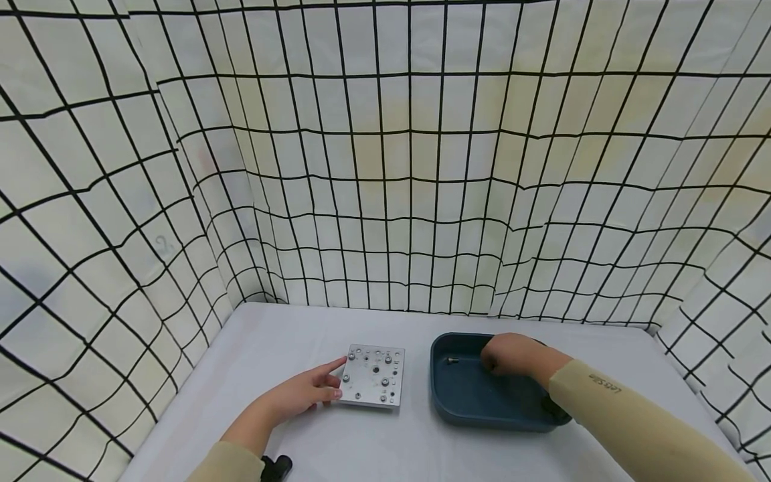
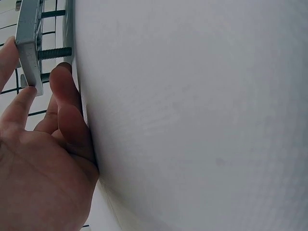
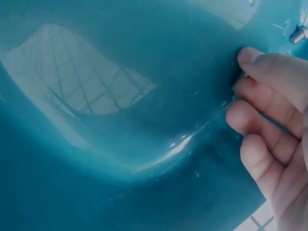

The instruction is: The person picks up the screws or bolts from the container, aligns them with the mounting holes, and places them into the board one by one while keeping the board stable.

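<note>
A square metal plate (image 1: pixel 372 376) with several bolts and holes stands raised off the white table, threaded bolt ends (image 2: pixel 55 53) sticking out below it. My left hand (image 1: pixel 307 391) holds the plate by its left edge, fingertips and thumb against the rim and some fingers bent beneath. Inside the dark blue tray (image 1: pixel 442 408), to the right of the plate, my right hand (image 1: pixel 512 355) reaches down near the back wall. Its fingers (image 3: pixel 257 149) are curled, thumb close to the index finger; whether something small is between them is hidden. A small bolt (image 1: pixel 452 360) lies in the tray left of this hand.
Dark items (image 1: pixel 554 407) sit at the tray's right front corner, partly covered by the right sleeve. A black object (image 1: pixel 276 467) shows beside the left sleeve at the bottom edge. White walls (image 1: pixel 391 161) with black grid lines surround the table (image 1: pixel 289 335).
</note>
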{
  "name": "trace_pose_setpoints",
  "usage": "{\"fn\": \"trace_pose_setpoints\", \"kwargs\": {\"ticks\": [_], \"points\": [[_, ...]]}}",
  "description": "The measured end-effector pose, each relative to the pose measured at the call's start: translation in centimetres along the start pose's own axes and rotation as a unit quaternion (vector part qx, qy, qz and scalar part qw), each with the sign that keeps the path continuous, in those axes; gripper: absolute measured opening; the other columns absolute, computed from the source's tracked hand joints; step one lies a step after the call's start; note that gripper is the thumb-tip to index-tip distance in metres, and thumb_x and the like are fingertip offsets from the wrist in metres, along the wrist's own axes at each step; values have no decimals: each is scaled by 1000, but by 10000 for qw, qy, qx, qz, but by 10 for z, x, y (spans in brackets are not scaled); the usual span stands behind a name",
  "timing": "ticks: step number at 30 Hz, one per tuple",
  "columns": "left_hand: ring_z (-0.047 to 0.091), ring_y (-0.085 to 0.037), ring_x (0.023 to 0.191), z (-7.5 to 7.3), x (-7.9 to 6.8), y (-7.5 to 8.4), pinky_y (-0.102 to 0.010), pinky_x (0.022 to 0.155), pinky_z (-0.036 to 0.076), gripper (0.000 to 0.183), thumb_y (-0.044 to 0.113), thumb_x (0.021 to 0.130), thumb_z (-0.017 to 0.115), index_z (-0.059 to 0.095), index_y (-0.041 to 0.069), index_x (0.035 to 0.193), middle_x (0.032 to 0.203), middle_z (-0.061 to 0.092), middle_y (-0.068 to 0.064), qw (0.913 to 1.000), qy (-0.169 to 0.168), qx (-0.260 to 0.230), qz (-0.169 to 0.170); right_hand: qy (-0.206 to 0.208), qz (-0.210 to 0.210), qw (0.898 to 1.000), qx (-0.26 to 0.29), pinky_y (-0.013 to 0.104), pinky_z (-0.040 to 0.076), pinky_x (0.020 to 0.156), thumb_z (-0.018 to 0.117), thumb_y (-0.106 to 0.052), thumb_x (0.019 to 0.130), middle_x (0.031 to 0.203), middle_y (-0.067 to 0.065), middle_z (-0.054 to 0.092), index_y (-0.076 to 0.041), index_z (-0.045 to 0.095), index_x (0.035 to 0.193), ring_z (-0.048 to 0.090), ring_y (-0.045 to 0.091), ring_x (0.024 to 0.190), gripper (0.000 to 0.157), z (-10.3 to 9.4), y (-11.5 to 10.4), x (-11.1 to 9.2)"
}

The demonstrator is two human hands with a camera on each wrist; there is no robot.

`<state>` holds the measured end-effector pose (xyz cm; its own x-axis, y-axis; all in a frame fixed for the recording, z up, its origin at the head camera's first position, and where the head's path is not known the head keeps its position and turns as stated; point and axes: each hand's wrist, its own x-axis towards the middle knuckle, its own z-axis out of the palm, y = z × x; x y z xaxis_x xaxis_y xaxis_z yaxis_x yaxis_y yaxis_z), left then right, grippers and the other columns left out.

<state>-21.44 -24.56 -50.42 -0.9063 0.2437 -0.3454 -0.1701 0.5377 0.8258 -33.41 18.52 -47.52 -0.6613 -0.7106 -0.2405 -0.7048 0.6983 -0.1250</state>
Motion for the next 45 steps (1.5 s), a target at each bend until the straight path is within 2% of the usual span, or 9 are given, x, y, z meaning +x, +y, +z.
{"fn": "trace_pose_setpoints", "kwargs": {"ticks": [6, 13, 22, 34, 39, 45], "points": [[56, -20, 92, 1, 0, 1, -39, 79, 43, 75, 35, 91, 72, 35, 24, 155, 130, 57, -11, 10000, 5, -48, -19, -3, -40, 10000, 62, 29, 48, 66, 76, -11, 84, 76, -14, 59, -19, 71, 82, 51, 4, 67, 9, -1, 0, -2], [56, -21, 90, 1, 0, 1, -38, 76, 43, 75, 33, 92, 71, 34, 22, 156, 129, 57, -12, 10000, 11, 10, 26, 70, 125, 9984, 543, 30, 48, 68, 74, -14, 86, 77, -16, 57, -22, 69, 84, 52, 5, 69, 9, -8, -3, -7], [56, -20, 91, -1, 1, -1, -38, 77, 43, 75, 34, 91, 71, 35, 22, 156, 129, 58, -11, 10000, 5, 26, 3, 369, 217, 9939, 1012, 31, 46, 69, 71, -16, 90, 80, -14, 56, -21, 67, 89, 51, 8, 73, 6, -14, -5, -18], [57, -20, 92, 0, 2, -2, -39, 79, 44, 76, 36, 90, 72, 35, 24, 155, 131, 57, -11, 10000, 36, 33, 29, 814, -121, 9900, 1143, 31, 48, 68, 70, -14, 90, 83, -15, 58, -18, 68, 93, 53, 5, 74, 5, -18, -9, -24], [57, -19, 92, 0, 1, -2, -41, 80, 44, 76, 36, 90, 72, 35, 23, 155, 130, 57, -11, 10000, 40, 48, 47, 832, -250, 9881, 1266, 30, 50, 71, 69, -12, 89, 86, -16, 62, -16, 70, 97, 56, 3, 77, 8, -19, -13, -24], [56, -20, 92, 1, 1, -2, -41, 80, 44, 76, 37, 90, 72, 35, 23, 155, 131, 57, -11, 10000, 47, 45, 72, 710, -178, 9875, 1398, 31, 52, 76, 67, -13, 91, 99, -6, 70, -14, 74, 110, 59, 3, 83, 20, -22, -21, -22]]}}
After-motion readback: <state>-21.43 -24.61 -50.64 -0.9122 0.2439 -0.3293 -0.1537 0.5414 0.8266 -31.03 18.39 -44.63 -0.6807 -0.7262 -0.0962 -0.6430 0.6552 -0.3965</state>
